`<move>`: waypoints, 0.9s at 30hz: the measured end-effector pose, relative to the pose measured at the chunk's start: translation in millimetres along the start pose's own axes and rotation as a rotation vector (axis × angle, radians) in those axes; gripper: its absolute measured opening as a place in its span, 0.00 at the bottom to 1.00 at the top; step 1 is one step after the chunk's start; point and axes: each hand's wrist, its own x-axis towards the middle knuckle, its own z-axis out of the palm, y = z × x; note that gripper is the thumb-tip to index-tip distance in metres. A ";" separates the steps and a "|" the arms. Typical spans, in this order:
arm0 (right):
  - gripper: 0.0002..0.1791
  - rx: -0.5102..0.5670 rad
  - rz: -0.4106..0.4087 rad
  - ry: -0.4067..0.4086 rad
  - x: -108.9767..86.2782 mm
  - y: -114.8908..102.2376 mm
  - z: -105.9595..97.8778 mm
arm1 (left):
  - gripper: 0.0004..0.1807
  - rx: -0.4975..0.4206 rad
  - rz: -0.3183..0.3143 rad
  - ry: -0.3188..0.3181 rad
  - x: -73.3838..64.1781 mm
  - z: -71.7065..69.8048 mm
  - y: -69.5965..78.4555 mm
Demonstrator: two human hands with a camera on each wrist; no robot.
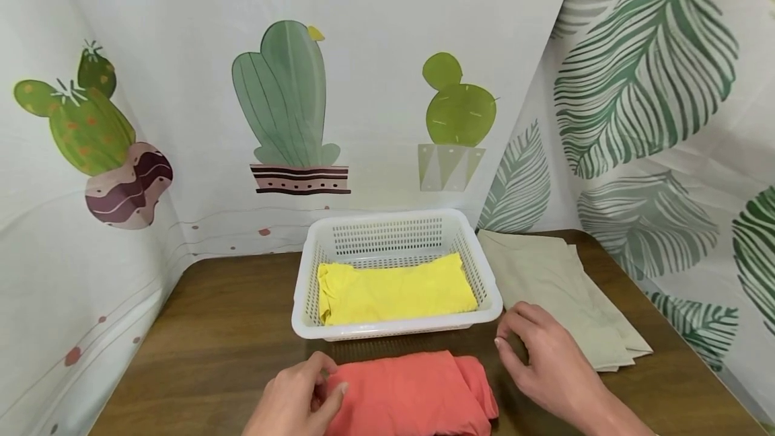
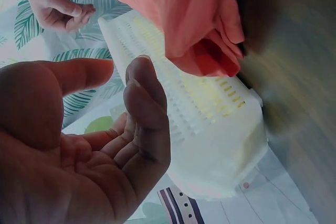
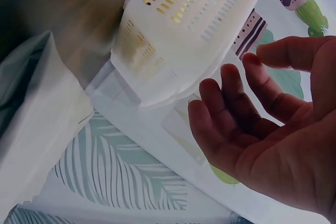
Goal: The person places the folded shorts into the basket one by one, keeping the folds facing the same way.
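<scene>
A folded red cloth [image 1: 412, 392] lies on the table in front of a white plastic basket [image 1: 396, 325]. Inside the basket rests a folded yellow cloth [image 1: 396, 291]. My left hand [image 1: 297, 395] is beside the red cloth's left end, overlapping its edge in the head view; in the left wrist view its fingers are loosely bent with nothing between them. To the right of the red cloth, my right hand [image 1: 541, 362] hovers near the basket's front right corner. Its fingers [image 3: 236, 98] curve gently and hold nothing.
A flat beige cloth [image 1: 551, 288] lies right of the basket, partly behind my right hand. The brown wooden table [image 1: 230, 321] ends against hanging sheets printed with cacti and leaves [image 1: 387, 86] at the back and sides.
</scene>
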 end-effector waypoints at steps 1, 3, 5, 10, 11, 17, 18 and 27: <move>0.21 0.001 0.011 -0.013 -1.2 -0.3 0.2 | 0.09 -0.002 -0.010 -0.005 -0.5 0.0 -0.7; 0.22 0.004 0.038 -0.041 -3.5 -0.9 0.7 | 0.09 -0.004 -0.022 -0.008 -1.4 0.3 -2.3; 0.22 0.005 0.049 -0.061 -5.2 -0.6 1.5 | 0.09 0.000 -0.020 0.001 -1.8 0.9 -3.8; 0.22 0.008 0.084 -0.103 -7.5 0.8 4.4 | 0.11 0.007 -0.061 -0.002 -2.8 0.0 -6.8; 0.21 0.011 0.099 -0.114 -7.7 1.0 5.1 | 0.12 0.010 -0.077 -0.008 -3.0 -0.5 -7.7; 0.13 0.026 0.190 -0.204 -8.8 2.1 8.0 | 0.18 0.020 -0.157 -0.053 -2.2 -2.5 -14.3; 0.12 0.026 0.203 -0.222 -9.0 2.2 8.1 | 0.18 0.019 -0.167 -0.060 -2.0 -2.4 -15.3; 0.15 0.021 0.309 -0.346 -9.9 1.1 9.0 | 0.27 0.029 -0.231 -0.104 1.0 0.7 -24.9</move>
